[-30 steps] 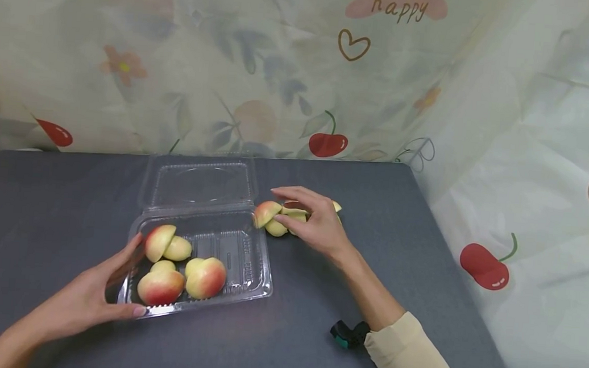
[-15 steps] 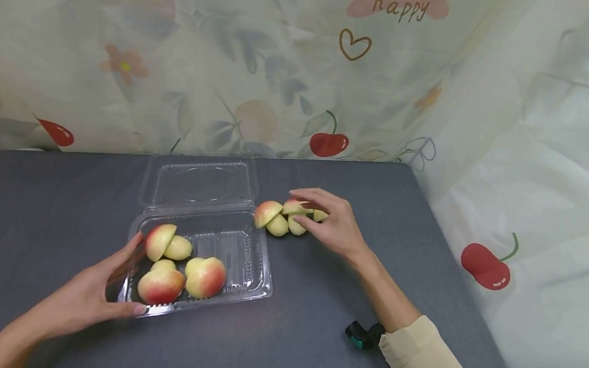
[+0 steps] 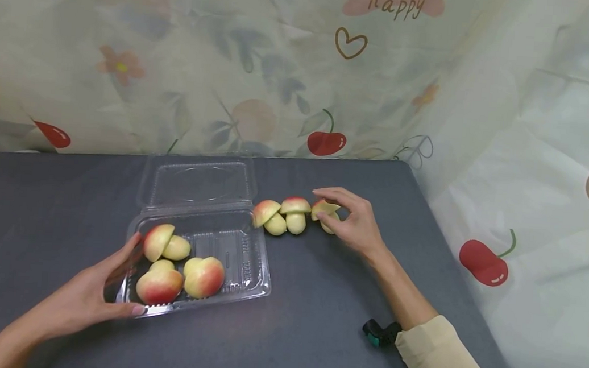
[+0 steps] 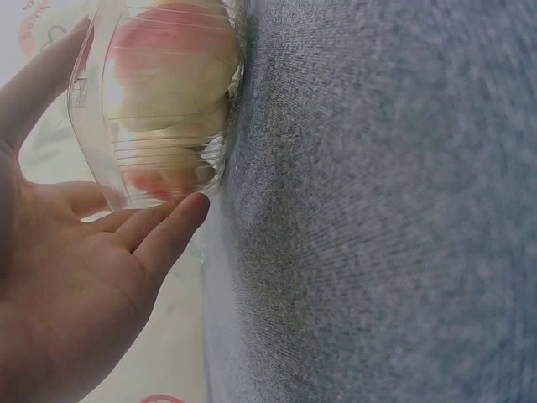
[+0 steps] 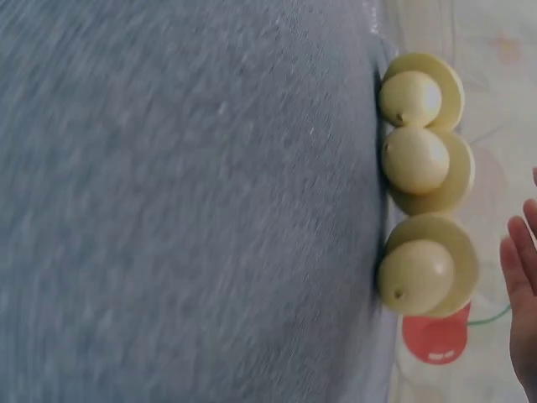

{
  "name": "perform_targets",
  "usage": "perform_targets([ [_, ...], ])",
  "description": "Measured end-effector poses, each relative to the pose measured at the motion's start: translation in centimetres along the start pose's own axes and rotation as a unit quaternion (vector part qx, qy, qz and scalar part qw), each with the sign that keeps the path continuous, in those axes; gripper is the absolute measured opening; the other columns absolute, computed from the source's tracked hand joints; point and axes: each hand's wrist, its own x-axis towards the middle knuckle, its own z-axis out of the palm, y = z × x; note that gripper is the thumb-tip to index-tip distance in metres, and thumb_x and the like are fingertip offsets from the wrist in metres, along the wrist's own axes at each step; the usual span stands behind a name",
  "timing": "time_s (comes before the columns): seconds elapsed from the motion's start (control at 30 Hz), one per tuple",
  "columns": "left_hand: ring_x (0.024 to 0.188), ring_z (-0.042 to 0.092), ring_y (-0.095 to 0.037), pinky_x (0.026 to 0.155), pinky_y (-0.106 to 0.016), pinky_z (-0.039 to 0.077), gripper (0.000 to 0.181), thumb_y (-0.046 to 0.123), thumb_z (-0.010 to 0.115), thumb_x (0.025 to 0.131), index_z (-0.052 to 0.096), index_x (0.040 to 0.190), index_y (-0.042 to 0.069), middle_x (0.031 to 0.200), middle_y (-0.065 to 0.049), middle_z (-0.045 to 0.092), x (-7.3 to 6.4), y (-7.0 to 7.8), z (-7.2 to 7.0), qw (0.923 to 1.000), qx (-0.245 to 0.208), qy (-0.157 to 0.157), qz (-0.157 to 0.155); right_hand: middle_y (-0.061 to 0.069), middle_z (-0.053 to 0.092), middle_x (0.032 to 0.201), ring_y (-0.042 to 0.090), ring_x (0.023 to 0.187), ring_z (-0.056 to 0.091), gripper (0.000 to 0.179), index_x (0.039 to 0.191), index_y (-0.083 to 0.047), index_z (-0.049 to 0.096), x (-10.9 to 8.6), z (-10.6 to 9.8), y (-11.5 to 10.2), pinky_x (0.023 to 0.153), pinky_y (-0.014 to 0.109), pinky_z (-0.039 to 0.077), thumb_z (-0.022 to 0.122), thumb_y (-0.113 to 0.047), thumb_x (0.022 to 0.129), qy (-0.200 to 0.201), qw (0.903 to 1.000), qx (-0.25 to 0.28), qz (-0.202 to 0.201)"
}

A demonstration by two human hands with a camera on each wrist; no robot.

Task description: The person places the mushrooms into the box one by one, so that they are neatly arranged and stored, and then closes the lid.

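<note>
My left hand [image 3: 89, 298] grips the left side of a clear plastic clamshell container [image 3: 235, 259], thumb at its front rim and fingers along the side. Three toy-like mushrooms with red-and-yellow caps lie in it: one at the back left [image 3: 158, 243], one at the front left [image 3: 159, 287], one in the middle [image 3: 206, 279]. Right of the container, three similar mushrooms form a row: left [image 3: 267, 213], middle [image 3: 296, 214] and right [image 3: 322, 209]. Around the right one hovers my right hand [image 3: 356, 219], thumb and fingers apart; in the right wrist view its fingers stand off that mushroom [image 5: 419, 273].
The container's lid [image 3: 199, 186] lies folded back toward the rear of the dark grey table [image 3: 284, 337]. A printed curtain [image 3: 206, 58] hangs behind the table and along its right side. A small black device [image 3: 381, 332] is at the right wrist.
My right hand has moved right along the row, from the left mushroom past the middle one to the right one. The left and middle mushrooms now show fully. My left hand keeps its place.
</note>
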Motion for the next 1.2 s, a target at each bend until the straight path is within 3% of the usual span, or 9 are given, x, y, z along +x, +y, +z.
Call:
perform_targets([
  [0.17, 0.135, 0.047, -0.028, 0.093, -0.002, 0.032, 0.121, 0.038, 0.087, 0.074, 0.005, 0.161, 0.012, 0.157, -0.024, 0.03, 0.0, 0.0, 0.0, 1.0, -0.005, -0.002, 0.0, 0.022, 0.068, 0.116, 0.036, 0.109, 0.063, 0.037, 0.115, 0.003, 0.071, -0.7, -0.5, 1.7, 0.088, 0.049, 0.05, 0.076, 0.011, 0.079, -0.011, 0.9998, -0.003, 0.015],
  [0.23, 0.131, 0.045, -0.045, 0.093, -0.003, 0.032, 0.122, 0.04, 0.087, 0.074, 0.004, 0.161, 0.013, 0.157, -0.024, 0.029, 0.0, 0.1, 0.0, 0.9999, -0.003, -0.007, -0.008, 0.019, 0.068, 0.118, 0.035, 0.109, 0.063, 0.039, 0.117, 0.001, 0.07, -1.1, -0.7, 3.0, 0.089, 0.041, 0.05, 0.077, 0.01, 0.079, -0.016, 0.9996, -0.006, 0.021],
  [0.37, 0.13, 0.045, -0.045, 0.093, -0.002, 0.032, 0.122, 0.039, 0.087, 0.075, 0.004, 0.161, 0.014, 0.157, -0.024, 0.029, 0.1, 0.3, 0.0, 1.0, -0.005, -0.005, -0.004, 0.011, 0.068, 0.123, 0.029, 0.114, 0.062, 0.043, 0.121, -0.006, 0.071, -1.8, -1.0, 5.2, 0.094, 0.033, 0.047, 0.079, 0.003, 0.081, -0.027, 0.9988, -0.021, 0.034],
  [0.47, 0.131, 0.044, -0.046, 0.093, -0.002, 0.032, 0.121, 0.039, 0.087, 0.075, 0.005, 0.161, 0.014, 0.157, -0.023, 0.03, 0.1, 0.3, 0.0, 1.0, -0.006, -0.002, -0.001, 0.006, 0.067, 0.126, 0.024, 0.12, 0.06, 0.043, 0.123, -0.01, 0.071, -1.9, -1.2, 5.7, 0.102, 0.04, 0.044, 0.08, -0.003, 0.082, -0.041, 0.9974, -0.034, 0.049],
  [0.7, 0.132, 0.044, -0.045, 0.093, -0.002, 0.032, 0.123, 0.04, 0.087, 0.074, 0.004, 0.161, 0.015, 0.158, -0.023, 0.029, 0.0, 0.3, -0.1, 0.9999, -0.004, -0.003, -0.012, 0.001, 0.063, 0.132, 0.021, 0.126, 0.055, 0.048, 0.127, -0.014, 0.069, -2.1, -1.7, 6.3, 0.103, 0.047, 0.043, 0.081, -0.006, 0.082, -0.077, 0.991, -0.077, 0.078],
  [1.2, 0.132, 0.046, -0.045, 0.092, -0.004, 0.031, 0.123, 0.043, 0.086, 0.074, 0.003, 0.161, 0.013, 0.157, -0.024, 0.03, -0.1, 0.4, -0.2, 0.9994, 0.001, -0.01, -0.032, 0.01, 0.049, 0.145, 0.03, 0.133, 0.045, 0.068, 0.142, -0.011, 0.055, -2.4, -2.1, 7.1, 0.104, 0.051, 0.039, 0.083, -0.007, 0.079, -0.137, 0.9732, -0.138, 0.122],
])
